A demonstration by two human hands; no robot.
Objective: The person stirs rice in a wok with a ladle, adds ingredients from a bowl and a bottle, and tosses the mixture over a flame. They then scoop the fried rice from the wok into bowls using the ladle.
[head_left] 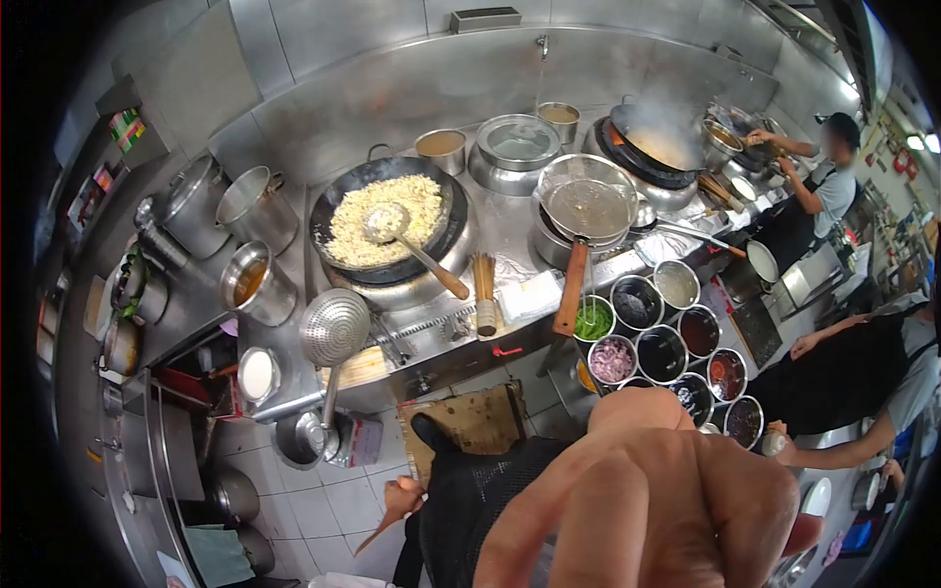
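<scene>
My right hand (647,480) and the ladle (387,223) in the wok (326,241). The right hand fills the lower foreground close to the lens, fingers bent; their tips are out of sight, so I cannot tell whether it grips anything. My left hand (400,495) hangs low beside my dark apron (461,510); I cannot tell whether its fingers are closed.

The ladle lies ahead of both hands and to the left of my right one, its bowl resting on the pale yellow grains (412,196). Its long axis slants from the wok's middle over the rim, the wooden handle end toward me and rightward. Which hand is nearer to it, I cannot judge.

Counted: one ladle; one bamboo brush (484,294), upright in outline just right of the handle; one perforated skimmer (335,328) to the left; one wooden-handled strainer (588,201) to the right. Beyond my right hand's upper edge stand at least nine round containers, including one of chopped greens (592,318) and one of chopped onion (614,361); others are partly covered.
</scene>
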